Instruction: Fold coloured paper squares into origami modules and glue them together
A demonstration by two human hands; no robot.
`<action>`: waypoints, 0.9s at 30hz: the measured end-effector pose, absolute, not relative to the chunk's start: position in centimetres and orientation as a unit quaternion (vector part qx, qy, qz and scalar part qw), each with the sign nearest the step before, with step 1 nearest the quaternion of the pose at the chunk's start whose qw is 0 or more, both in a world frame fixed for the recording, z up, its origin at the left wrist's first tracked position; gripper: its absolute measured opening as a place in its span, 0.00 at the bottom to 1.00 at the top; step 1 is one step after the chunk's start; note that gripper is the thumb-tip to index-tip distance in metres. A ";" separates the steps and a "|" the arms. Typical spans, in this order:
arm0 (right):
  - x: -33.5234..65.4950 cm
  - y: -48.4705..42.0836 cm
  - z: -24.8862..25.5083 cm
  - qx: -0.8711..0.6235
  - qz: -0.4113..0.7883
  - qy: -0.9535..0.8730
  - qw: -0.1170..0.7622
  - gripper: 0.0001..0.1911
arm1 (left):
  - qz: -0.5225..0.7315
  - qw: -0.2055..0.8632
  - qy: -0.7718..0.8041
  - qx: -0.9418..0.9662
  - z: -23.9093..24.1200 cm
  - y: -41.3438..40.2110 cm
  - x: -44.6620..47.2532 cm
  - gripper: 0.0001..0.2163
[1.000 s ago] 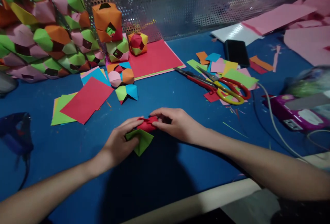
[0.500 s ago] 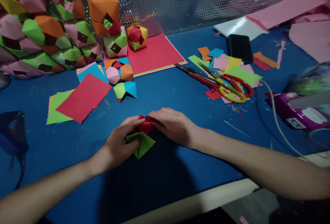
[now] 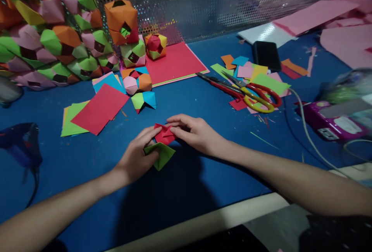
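Note:
My left hand (image 3: 136, 158) and my right hand (image 3: 194, 132) meet at the middle of the blue table (image 3: 188, 182). Between them is a folded paper piece, its red part (image 3: 163, 133) pinched by fingers of both hands and its green part (image 3: 161, 154) lying under my left thumb. Both hands have curled fingers pressed on the paper. Just beyond lies a small green and blue folded unit (image 3: 143, 100) and a pink and orange paper ball (image 3: 136, 82).
A big pile of folded paper balls (image 3: 46, 39) fills the back left, with loose red and green squares (image 3: 95, 110) in front. Red and yellow scissors (image 3: 247, 93) lie right of centre among paper scraps. A black phone (image 3: 266, 55), a purple device (image 3: 331, 122) with a cable, and a glue gun (image 3: 20, 145) are nearby.
The red part has been turned and flattened slightly between my fingers; my right hand's fingers stretched further over it. Both hands stay in place.

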State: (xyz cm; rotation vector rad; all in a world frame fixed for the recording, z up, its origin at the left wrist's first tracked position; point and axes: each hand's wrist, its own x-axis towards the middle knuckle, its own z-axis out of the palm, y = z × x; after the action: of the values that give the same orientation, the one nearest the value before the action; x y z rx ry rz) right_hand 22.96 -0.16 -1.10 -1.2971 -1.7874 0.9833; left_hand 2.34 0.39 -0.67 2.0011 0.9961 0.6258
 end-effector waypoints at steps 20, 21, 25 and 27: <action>23.7 0.8 -0.7 -0.509 0.330 -0.638 0.474 0.06 | 0.282 0.399 0.466 0.737 -0.5 -0.1 2.4 0.15; 23.7 0.8 -0.5 -0.506 0.330 -0.631 0.486 0.06 | 0.287 0.405 0.480 0.723 -0.5 -0.1 2.4 0.15; 23.2 0.3 0.0 -0.495 0.340 -0.624 0.501 0.08 | 0.315 0.403 0.509 0.692 -0.9 -0.1 2.4 0.14; 22.9 0.1 -0.1 -0.491 0.341 -0.627 0.499 0.08 | 0.322 0.404 0.515 0.684 -0.9 -0.1 2.4 0.13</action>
State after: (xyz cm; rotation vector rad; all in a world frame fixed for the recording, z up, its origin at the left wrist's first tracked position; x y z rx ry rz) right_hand 22.95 0.11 -0.13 -1.1875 -1.5178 0.8237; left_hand 2.36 -0.09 -0.91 1.7260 1.3011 0.8121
